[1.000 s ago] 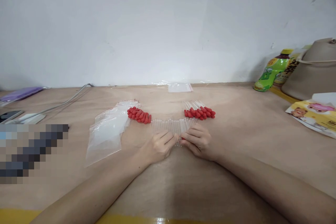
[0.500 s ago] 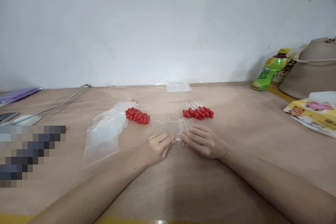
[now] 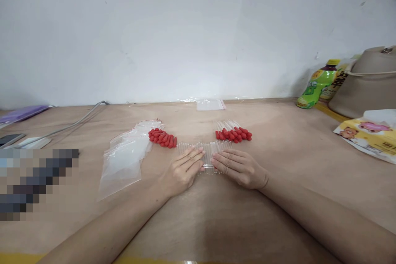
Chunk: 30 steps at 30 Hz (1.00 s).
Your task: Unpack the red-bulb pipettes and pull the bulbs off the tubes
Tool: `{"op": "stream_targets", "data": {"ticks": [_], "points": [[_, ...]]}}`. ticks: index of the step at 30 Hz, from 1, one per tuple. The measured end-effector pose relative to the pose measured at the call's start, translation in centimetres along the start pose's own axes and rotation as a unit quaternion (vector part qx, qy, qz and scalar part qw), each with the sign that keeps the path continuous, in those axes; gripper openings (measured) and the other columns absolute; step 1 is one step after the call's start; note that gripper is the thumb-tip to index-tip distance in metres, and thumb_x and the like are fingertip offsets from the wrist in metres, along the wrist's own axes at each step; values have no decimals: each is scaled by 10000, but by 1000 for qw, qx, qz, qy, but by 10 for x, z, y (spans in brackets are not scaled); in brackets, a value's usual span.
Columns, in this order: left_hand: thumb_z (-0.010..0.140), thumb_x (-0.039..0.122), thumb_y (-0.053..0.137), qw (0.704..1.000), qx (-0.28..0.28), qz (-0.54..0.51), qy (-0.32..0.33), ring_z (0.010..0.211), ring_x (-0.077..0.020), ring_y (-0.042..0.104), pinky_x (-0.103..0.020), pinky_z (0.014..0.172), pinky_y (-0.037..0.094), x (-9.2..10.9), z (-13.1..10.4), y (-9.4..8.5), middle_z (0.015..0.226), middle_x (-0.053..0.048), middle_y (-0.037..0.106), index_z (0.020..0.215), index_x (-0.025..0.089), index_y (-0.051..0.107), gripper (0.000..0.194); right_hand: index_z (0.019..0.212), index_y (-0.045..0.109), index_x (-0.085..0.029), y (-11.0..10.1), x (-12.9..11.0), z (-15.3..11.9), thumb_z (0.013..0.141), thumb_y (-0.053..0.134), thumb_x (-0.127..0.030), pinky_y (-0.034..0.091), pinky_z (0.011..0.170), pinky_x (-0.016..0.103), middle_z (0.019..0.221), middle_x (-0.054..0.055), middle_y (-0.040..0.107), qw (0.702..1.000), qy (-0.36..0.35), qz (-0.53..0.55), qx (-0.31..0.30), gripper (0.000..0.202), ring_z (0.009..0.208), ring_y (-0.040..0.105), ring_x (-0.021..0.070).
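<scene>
A row of thin clear tubes [image 3: 208, 158] lies side by side on the table under my hands. My left hand [image 3: 185, 168] rests over the left part of the row with its fingers stretched out. Flat across the right part lies my right hand [image 3: 238, 167], fingers also extended. Small red tips, partly hidden, show beneath the fingers of both hands. A pile of red rubber bulbs [image 3: 163, 138] sits just beyond my left hand. Behind my right hand lies a bundle of clear droppers [image 3: 234, 133] with red bulbs pointing toward me.
Overlapping clear zip bags [image 3: 122, 159] lie to the left, and another small bag [image 3: 210, 104] lies by the wall. A grey cable [image 3: 76, 123] runs across the left side. At right stand a green bottle [image 3: 318, 84] and a beige bag [image 3: 361, 90], with a yellow printed pack [image 3: 368, 132] nearer.
My left hand has unbent its fingers from a pinch and laid them forward over the tubes. My right hand stays nearly in place. The view has shifted slightly.
</scene>
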<state>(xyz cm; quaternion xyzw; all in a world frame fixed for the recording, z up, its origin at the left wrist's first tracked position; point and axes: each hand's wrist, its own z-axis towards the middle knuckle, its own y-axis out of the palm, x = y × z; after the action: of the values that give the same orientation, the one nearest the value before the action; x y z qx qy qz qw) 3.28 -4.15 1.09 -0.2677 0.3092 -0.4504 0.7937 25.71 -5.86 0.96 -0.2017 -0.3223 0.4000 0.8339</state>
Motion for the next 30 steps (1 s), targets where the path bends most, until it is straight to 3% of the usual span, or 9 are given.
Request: {"op": "stream_targets", "data": {"ticks": [4,9,12,16,23,30], "points": [[836,100,487,1000,14,3,-18,1055,-208,570,-403,947,463,-6,-3,-5,1055,-117,643,932,98,573,129,1075,589,-124,-2,4,-7,853,451,-109,495,864,319,1037,91,651,999,26,28,9,261,1010,573,162],[849,146,484,991,24,62,-114,844,-156,628,-280,746,525,-18,-12,-14,958,-74,657,944,145,588,141,999,628,-208,1,15,-21,803,568,-190,492,660,304,868,67,636,972,225,6,70,206,754,573,149],[860,141,432,980,-12,111,-163,704,-128,586,-221,599,485,-22,-15,-16,885,-70,613,1003,156,581,207,967,632,-186,5,18,-26,821,539,-237,467,594,277,743,42,552,945,321,14,55,180,651,529,131],[843,103,361,969,-40,156,-186,643,-132,512,-215,518,423,-26,-16,-15,820,-67,536,1114,145,529,322,877,575,-177,6,20,-30,826,511,-279,461,568,271,754,39,566,908,413,65,24,132,661,546,148],[853,128,406,979,-34,140,-147,540,-101,439,-205,507,383,-27,-23,-13,657,-6,473,852,151,582,178,692,523,-178,11,23,-40,761,530,-264,410,487,253,636,10,534,867,495,57,0,110,535,494,125],[836,130,419,985,-50,69,-152,563,-89,484,-204,543,429,-20,-24,-8,741,-28,529,839,141,571,153,708,602,-168,18,22,-37,753,548,-282,428,492,267,658,32,568,857,512,61,-9,134,537,517,133]]}}
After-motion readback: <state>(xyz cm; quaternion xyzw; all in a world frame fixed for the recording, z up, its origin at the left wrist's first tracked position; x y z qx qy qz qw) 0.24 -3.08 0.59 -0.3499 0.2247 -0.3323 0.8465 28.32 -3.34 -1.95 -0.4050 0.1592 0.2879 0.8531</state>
